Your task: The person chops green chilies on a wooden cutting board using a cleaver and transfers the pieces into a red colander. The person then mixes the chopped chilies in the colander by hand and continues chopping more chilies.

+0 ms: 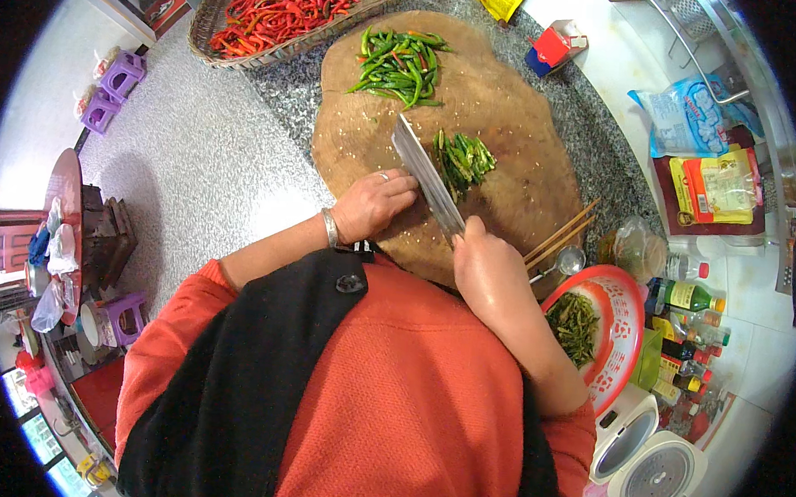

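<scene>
My right hand (487, 266) grips the handle of a cleaver (428, 173), its broad blade slanting up and left over a thick wooden chopping board (522, 160). On the near left part of the board rests my left hand (376, 206), fingers curled close beside the blade. Whether anything is under those fingers is hidden. Just right of the blade lies a small heap of cut green chili peppers (465, 159). Farther back is a pile of whole green chili peppers (402, 65). Pale seeds are scattered across the wood.
A wicker basket (204, 23) of red chili peppers (291, 14) stands at the back left. Chopsticks (562, 234) and a metal spoon (569, 261) lie at the board's right edge, near an enamel basin (623, 345) holding cut green peppers (573, 328). Several bottles (692, 298) line the wall.
</scene>
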The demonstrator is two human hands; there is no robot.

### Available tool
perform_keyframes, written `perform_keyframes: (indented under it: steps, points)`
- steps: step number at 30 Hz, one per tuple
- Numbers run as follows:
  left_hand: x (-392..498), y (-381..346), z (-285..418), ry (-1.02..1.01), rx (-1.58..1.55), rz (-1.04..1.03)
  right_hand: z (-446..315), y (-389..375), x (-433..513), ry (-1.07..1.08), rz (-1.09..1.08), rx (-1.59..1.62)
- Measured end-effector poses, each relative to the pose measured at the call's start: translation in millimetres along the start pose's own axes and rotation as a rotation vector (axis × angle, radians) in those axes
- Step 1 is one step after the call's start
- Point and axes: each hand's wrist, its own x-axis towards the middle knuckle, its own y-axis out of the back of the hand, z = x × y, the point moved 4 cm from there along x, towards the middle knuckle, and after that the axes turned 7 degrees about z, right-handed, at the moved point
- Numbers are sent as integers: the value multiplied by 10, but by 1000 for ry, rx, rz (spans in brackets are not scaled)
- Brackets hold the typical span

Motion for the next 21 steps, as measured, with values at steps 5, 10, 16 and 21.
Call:
perform_keyframes:
  steps: [5,10,16,21]
  points:
    - [-6,-25,-32,40,-37,-42,-89,-112,296,14,21,56]
    - [-21,-4,-53,86,-75,8,61,-93,148,-27,45,154]
    - [-33,-38,-62,69,-111,86,306,-14,-109,-90,17,148]
    - [-39,11,-64,54,-110,70,245,-1,-142,-87,19,145]
